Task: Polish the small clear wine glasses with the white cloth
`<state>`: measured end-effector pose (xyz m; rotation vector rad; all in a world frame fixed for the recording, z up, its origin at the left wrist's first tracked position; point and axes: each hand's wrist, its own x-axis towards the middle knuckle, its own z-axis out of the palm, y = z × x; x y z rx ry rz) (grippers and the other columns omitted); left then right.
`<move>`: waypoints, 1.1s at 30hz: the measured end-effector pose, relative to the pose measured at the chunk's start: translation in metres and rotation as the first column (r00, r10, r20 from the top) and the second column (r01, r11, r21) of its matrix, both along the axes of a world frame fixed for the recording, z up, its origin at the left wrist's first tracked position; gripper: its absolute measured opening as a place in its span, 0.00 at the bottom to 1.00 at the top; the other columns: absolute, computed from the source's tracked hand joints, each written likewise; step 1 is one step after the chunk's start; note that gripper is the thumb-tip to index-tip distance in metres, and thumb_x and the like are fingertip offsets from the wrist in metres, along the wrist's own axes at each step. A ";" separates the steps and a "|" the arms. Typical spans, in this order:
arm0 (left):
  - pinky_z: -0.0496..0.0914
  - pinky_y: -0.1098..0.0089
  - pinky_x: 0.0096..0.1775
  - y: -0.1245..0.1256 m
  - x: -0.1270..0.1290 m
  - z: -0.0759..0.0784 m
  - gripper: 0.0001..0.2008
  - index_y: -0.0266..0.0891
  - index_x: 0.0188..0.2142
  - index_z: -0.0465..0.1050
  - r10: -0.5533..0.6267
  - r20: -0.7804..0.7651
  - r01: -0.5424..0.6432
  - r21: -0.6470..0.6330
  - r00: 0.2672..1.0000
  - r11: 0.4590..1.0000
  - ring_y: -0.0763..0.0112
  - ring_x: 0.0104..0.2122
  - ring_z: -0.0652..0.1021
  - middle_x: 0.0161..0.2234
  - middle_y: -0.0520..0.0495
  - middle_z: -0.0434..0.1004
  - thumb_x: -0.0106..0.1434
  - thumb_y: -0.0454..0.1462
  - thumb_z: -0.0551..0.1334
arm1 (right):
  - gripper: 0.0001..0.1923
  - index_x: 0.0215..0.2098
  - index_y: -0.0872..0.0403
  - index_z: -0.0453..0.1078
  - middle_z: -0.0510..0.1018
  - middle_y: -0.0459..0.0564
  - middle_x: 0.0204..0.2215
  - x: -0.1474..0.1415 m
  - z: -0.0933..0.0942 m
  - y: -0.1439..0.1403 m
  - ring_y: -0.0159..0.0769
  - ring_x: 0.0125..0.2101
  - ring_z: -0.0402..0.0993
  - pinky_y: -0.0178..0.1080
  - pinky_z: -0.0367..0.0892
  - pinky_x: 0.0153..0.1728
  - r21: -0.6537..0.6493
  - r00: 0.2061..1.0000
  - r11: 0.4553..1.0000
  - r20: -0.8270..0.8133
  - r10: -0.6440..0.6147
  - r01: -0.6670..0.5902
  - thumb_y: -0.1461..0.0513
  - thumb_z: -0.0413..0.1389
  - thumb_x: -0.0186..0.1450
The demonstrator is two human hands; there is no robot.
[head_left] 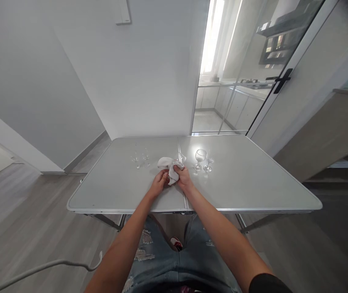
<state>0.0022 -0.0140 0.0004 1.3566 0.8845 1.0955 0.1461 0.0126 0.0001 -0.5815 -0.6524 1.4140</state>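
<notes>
A crumpled white cloth is bunched between my hands, above the middle of the table. My right hand is closed on it, thumb on top. My left hand has its fingers curled against the cloth's lower left side. Just above my right hand a bit of clear glass shows at the cloth's edge; whether it is held or stands behind cannot be made out. To the right stand a round-bowled wine glass and another stemmed glass. Two small clear glasses stand to the left.
The grey folding table has a metal rim and a seam down its middle. A white wall rises behind it. At the right is a glass door with a black handle. A grey hose is at the lower left.
</notes>
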 end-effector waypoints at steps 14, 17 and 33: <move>0.65 0.71 0.28 0.002 -0.007 -0.003 0.31 0.35 0.30 0.74 0.215 0.020 -0.212 -0.093 0.976 0.973 0.71 0.26 0.72 0.25 0.47 0.75 0.62 0.62 0.55 | 0.25 0.43 0.52 0.75 0.78 0.43 0.32 -0.006 0.007 -0.011 0.31 0.32 0.70 0.34 0.67 0.36 0.143 0.902 0.975 0.421 0.097 -0.171 0.59 0.72 0.47; 0.66 0.70 0.28 0.003 -0.007 -0.004 0.31 0.35 0.30 0.74 0.209 0.015 -0.207 -0.087 0.978 0.974 0.70 0.26 0.73 0.25 0.47 0.75 0.63 0.62 0.55 | 0.25 0.43 0.52 0.75 0.78 0.44 0.34 -0.007 0.002 -0.009 0.31 0.33 0.70 0.34 0.68 0.36 0.143 0.885 0.968 0.448 0.122 -0.206 0.57 0.72 0.48; 0.71 0.68 0.40 0.007 -0.002 -0.008 0.22 0.39 0.45 0.66 0.132 -0.170 -0.085 0.257 0.977 0.963 0.65 0.41 0.75 0.43 0.43 0.73 0.61 0.51 0.65 | 0.18 0.37 0.54 0.77 0.82 0.49 0.34 -0.009 -0.017 0.007 0.36 0.32 0.77 0.39 0.72 0.38 0.043 0.984 0.997 0.171 0.052 -0.060 0.55 0.71 0.52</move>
